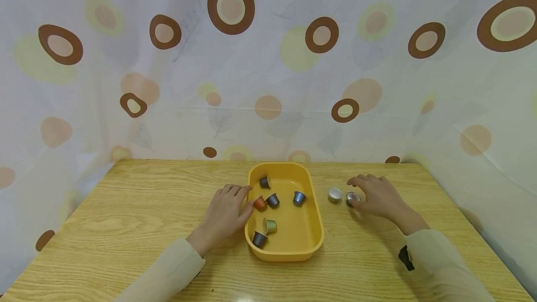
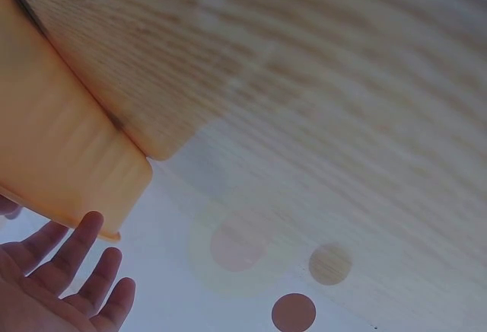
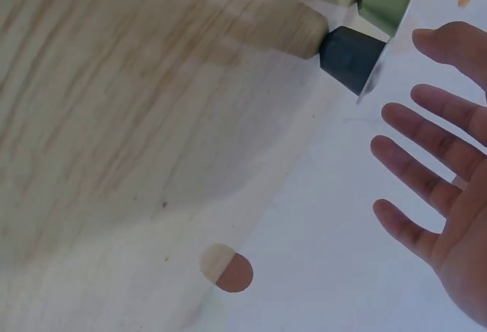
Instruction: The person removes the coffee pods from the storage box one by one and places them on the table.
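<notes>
Two coffee capsules stand lid up on the table right of the yellow tray [image 1: 289,256]: a green capsule [image 3: 385,7] and a dark capsule [image 3: 351,59]. My right hand [image 1: 379,199] hovers around the dark one, thumb near its lid and fingers spread. In the right wrist view its fingertips [image 3: 392,113] show apart from the capsule, holding nothing. My left hand [image 1: 225,213] is at the tray's left rim, fingers relaxed and overlapping the edge in the head view. An orange capsule [image 1: 260,203] lies inside the tray close to those fingers.
Inside the tray lie several more capsules, among them a blue capsule [image 1: 299,198], a light green capsule [image 1: 270,226] and a dark brown capsule [image 1: 259,240]. The wooden table [image 1: 168,199] meets a patterned cloth [image 1: 268,59] at the back and sides.
</notes>
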The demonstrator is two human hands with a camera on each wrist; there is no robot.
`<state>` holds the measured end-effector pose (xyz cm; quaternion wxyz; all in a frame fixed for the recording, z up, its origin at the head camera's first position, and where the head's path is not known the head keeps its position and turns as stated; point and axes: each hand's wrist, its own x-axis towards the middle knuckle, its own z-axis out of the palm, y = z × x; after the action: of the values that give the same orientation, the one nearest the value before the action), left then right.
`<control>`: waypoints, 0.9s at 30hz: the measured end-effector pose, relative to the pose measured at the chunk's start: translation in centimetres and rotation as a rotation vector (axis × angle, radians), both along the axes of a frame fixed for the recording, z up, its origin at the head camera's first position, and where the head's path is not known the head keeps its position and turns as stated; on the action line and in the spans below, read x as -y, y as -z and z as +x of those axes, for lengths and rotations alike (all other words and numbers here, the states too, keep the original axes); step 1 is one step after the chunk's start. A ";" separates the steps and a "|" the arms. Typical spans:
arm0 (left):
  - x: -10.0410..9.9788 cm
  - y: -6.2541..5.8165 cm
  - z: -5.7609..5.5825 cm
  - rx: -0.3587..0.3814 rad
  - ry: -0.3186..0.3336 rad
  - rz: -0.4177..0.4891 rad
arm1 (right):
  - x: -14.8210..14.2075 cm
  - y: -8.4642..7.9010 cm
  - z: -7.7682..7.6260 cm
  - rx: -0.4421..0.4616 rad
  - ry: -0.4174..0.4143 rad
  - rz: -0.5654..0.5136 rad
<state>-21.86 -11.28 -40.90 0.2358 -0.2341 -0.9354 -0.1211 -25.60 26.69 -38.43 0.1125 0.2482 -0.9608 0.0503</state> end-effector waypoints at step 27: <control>0.0 0.0 0.0 0.006 -0.002 -0.006 | 4.2 -0.8 0.2 -0.107 -0.090 -0.017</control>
<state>-21.88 -11.26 -40.89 0.2324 -0.2337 -0.9366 -0.1188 -25.42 22.49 -37.67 0.1635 0.2926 -0.9408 0.0501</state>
